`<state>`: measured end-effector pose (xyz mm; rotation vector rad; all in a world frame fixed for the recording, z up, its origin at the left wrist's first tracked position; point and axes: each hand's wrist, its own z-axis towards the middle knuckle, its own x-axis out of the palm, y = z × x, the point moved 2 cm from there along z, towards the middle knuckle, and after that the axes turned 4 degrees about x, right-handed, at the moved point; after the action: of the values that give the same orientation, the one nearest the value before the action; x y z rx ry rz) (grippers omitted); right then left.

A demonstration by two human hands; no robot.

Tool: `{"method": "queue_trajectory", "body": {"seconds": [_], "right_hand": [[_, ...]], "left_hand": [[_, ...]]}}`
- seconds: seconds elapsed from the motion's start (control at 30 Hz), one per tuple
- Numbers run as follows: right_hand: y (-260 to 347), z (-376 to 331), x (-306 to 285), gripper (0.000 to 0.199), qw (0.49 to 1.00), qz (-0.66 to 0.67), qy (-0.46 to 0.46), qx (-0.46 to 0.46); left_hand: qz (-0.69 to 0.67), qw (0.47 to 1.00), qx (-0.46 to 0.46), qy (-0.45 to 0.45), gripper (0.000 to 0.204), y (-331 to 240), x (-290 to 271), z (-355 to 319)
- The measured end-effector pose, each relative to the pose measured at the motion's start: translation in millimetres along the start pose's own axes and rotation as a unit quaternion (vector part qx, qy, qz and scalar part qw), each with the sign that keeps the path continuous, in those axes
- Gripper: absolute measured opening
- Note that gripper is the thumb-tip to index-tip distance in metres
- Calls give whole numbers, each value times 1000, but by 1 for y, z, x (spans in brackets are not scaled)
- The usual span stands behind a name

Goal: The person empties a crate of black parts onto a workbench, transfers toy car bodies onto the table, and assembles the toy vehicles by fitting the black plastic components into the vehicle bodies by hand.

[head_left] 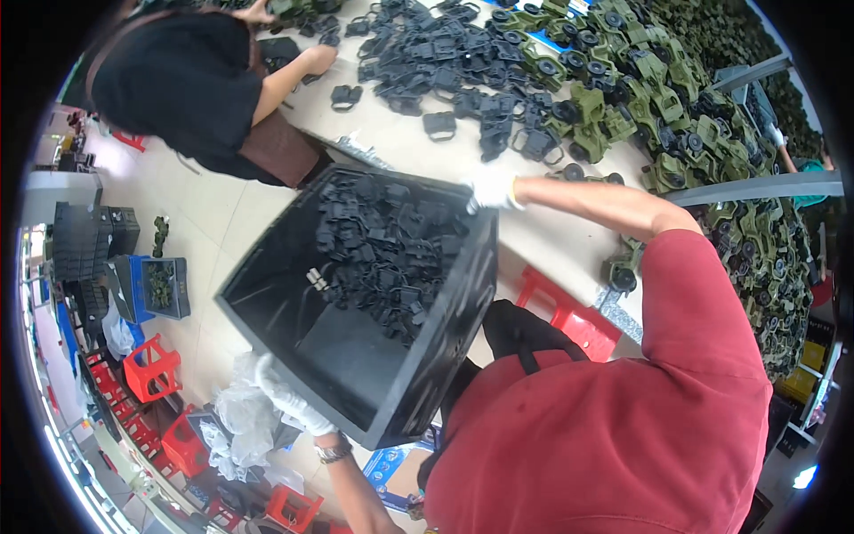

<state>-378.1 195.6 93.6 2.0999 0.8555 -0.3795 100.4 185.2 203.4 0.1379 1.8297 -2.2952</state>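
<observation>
Between both hands, crate (356, 356) tilted tableward

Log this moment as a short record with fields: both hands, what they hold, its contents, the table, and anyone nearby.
left hand: white-gloved left hand grips the lower rim of the black crate
right hand: white-gloved right hand grips the crate's upper rim near the table
crate state: tilted, open side facing the camera
contents: black plastic parts heaped toward the upper end
table: pale table with a pile of loose black parts and green toy vehicles
nearby: a co-worker's hand reaches among the parts
floor: red stools
</observation>
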Motion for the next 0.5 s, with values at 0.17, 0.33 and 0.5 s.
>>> {"method": "queue_trajectory", "body": {"seconds": [0.17,0.33,0.5], "right_hand": [[31,-31,112,36,989,-92,-115,-15],[31,37,188,33,986,-104,-117,50],[1,120,250,30,984,-137,-108,45]], "left_hand": [[-83,948,-306,33,30,152,-93,-52],[-49,924,-369,93,67,272,-129,-52],[-85,900,-427,33,98,372,-132,-62]]}}
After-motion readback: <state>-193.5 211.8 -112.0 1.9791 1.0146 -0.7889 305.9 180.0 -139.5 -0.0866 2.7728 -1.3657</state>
